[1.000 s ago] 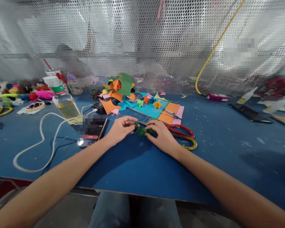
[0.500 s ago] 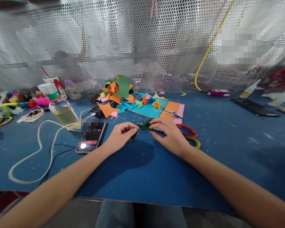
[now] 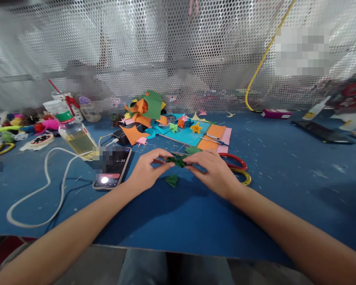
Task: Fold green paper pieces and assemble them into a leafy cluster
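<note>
A dark green folded paper piece (image 3: 178,160) is pinched between my left hand (image 3: 150,169) and my right hand (image 3: 211,169), the fingertips of each on one end of it. Below it, on the blue table, lies a small pleated green paper piece (image 3: 172,181). Behind my right fingers a flat green paper scrap (image 3: 192,150) shows in part. Scissors with a red and a yellow handle (image 3: 235,161) rest behind my right hand, their blades mostly covered by it.
A phone (image 3: 114,169) with a white cable (image 3: 47,170) lies left of my hands, near a bottle of yellowish liquid (image 3: 78,138). Further back are a heap of paper scraps (image 3: 145,109), blue paper sheets (image 3: 184,134), an orange paper star (image 3: 196,127) and thin tools (image 3: 215,140).
My hands have come together on the dark green paper. The pleated green piece that was under my left fingers now lies free on the table.
</note>
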Demonstrator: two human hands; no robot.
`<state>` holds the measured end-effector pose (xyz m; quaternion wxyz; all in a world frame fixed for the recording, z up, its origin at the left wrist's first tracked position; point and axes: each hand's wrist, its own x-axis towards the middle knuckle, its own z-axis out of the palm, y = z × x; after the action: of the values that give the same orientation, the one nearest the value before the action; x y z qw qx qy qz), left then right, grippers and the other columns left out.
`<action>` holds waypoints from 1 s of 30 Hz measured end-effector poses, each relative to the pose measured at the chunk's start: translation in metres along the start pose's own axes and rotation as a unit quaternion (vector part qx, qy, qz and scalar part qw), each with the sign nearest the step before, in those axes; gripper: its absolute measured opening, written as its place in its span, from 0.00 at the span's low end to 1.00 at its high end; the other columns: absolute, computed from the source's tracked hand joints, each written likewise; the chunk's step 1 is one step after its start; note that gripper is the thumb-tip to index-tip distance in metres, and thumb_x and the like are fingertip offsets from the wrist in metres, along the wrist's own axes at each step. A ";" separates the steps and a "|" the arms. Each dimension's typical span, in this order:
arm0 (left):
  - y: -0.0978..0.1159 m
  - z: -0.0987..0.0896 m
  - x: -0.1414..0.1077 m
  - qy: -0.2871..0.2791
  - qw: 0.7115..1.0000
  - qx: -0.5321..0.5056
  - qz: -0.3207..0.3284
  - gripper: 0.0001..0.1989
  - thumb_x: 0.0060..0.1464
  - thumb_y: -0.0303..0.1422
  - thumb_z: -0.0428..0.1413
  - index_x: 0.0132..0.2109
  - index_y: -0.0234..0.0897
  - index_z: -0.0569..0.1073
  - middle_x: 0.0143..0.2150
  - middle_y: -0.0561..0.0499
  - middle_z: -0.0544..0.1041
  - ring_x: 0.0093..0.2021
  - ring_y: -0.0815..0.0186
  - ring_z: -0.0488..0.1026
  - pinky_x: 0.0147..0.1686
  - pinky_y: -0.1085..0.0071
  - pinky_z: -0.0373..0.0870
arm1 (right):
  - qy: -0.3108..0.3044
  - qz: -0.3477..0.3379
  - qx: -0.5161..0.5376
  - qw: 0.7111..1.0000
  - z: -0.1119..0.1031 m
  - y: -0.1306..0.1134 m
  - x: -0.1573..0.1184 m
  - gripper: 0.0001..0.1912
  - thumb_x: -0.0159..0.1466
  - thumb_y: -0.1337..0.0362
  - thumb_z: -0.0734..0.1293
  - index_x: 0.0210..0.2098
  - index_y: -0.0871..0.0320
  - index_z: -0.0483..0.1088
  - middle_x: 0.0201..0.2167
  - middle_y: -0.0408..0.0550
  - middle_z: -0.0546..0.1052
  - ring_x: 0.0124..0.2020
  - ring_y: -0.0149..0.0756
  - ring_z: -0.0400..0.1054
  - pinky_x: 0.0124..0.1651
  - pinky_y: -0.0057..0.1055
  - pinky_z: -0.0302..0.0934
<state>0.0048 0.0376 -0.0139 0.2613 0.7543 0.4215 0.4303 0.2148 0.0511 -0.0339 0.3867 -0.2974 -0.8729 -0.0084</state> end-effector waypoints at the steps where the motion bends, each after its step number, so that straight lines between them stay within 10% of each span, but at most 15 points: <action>1: 0.001 -0.001 0.001 0.008 1.000 -0.015 -0.024 0.08 0.49 0.32 0.58 0.38 0.36 0.73 0.37 0.49 0.75 0.38 0.66 0.72 0.37 0.71 0.72 | -0.005 0.029 0.000 1.000 0.000 0.001 -0.001 0.07 0.62 0.67 0.64 0.40 0.56 0.68 0.35 0.47 0.77 0.39 0.37 0.70 0.44 0.38 0.61; 5: 0.001 -0.002 0.004 0.010 0.986 -0.137 -0.091 0.15 0.47 0.31 0.59 0.43 0.36 0.70 0.30 0.52 0.75 0.30 0.69 0.72 0.31 0.73 0.71 | 0.002 0.111 0.011 0.994 0.000 0.000 -0.001 0.15 0.59 0.63 0.66 0.47 0.56 0.66 0.41 0.51 0.74 0.44 0.43 0.68 0.46 0.44 0.62; 13: -0.001 0.012 0.001 -0.123 0.926 -0.300 -0.194 0.12 0.47 0.29 0.59 0.39 0.35 0.67 0.25 0.55 0.73 0.24 0.74 0.70 0.27 0.76 0.68 | 0.005 0.054 0.109 0.993 0.004 -0.027 -0.001 0.15 0.59 0.68 0.64 0.47 0.56 0.67 0.46 0.51 0.71 0.50 0.39 0.65 0.52 0.40 0.61; 24: 0.011 0.010 -0.011 -0.087 0.989 -0.114 -0.029 0.12 0.46 0.34 0.62 0.37 0.35 0.70 0.34 0.52 0.73 0.35 0.69 0.71 0.36 0.74 0.69 | 0.008 0.215 0.221 0.951 -0.004 -0.032 0.002 0.01 0.58 0.68 0.65 0.30 0.58 0.69 0.27 0.42 0.75 0.30 0.32 0.69 0.35 0.27 0.62; 30: 0.009 0.014 -0.011 -0.070 0.984 -0.150 -0.071 0.11 0.45 0.32 0.62 0.35 0.34 0.70 0.29 0.53 0.74 0.30 0.71 0.71 0.33 0.74 0.70 | -0.050 0.242 0.264 0.932 -0.005 -0.033 0.003 0.05 0.59 0.65 0.64 0.29 0.57 0.71 0.28 0.41 0.76 0.31 0.32 0.68 0.37 0.26 0.61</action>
<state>0.0172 0.0237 -0.0186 0.4304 0.7032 0.3849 0.4149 0.1993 0.0245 -0.0211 0.3974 -0.3874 -0.7632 0.3308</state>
